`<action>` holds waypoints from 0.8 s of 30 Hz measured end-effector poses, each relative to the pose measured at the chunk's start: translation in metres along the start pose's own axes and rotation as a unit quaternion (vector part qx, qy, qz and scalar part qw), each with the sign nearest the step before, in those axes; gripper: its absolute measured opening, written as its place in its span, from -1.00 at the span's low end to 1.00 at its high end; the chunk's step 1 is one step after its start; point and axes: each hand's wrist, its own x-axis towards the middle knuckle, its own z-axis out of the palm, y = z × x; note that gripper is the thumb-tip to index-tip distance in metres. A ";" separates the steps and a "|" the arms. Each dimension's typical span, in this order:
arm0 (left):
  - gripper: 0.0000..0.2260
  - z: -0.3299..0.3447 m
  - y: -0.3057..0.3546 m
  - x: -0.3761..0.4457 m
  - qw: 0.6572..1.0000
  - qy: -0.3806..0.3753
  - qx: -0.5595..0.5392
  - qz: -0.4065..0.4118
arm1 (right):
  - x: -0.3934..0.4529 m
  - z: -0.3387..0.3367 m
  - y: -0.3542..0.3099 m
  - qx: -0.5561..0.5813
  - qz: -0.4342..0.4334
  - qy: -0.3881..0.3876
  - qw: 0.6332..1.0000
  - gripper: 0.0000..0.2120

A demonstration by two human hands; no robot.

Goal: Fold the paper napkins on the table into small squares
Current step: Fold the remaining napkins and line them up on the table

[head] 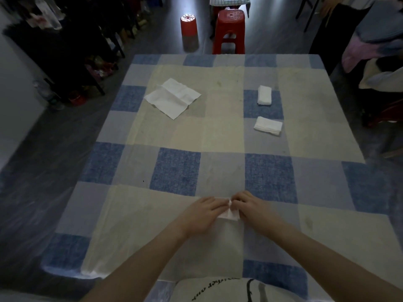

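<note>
A small white napkin (pixel 229 214) lies near the front of the table, mostly hidden between my hands. My left hand (pixel 201 214) and my right hand (pixel 248 207) meet over it and pinch its upper edge with their fingertips. An unfolded white napkin (pixel 172 98) lies flat at the far left. At the far right sit two folded napkins, one upright (pixel 264 95) and one nearer (pixel 268 125).
The table wears a blue, grey and cream checked cloth (pixel 174 168). Beyond its far edge stand a red stool (pixel 229 31) and a red cylinder (pixel 189 31). Dark shelving stands at the left, and chairs with clothes at the right.
</note>
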 end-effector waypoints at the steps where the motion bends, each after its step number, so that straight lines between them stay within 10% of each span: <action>1: -0.56 0.003 0.000 -0.005 1.000 -0.019 0.023 0.005 | 0.000 0.000 0.002 -0.013 0.001 -0.007 1.000 -0.76; 6: -0.51 0.010 0.004 -0.030 0.995 -0.078 0.046 -0.050 | 0.005 -0.001 -0.011 -0.028 0.059 0.008 0.998 -0.82; 12: -0.54 0.005 0.003 -0.025 0.986 -0.139 0.079 -0.044 | -0.001 0.022 -0.057 0.021 0.122 -0.051 0.991 -0.33; 24: -0.46 -0.012 -0.013 -0.050 0.982 -0.178 0.057 -0.027 | -0.042 0.022 -0.042 -0.083 0.162 -0.108 0.977 -0.36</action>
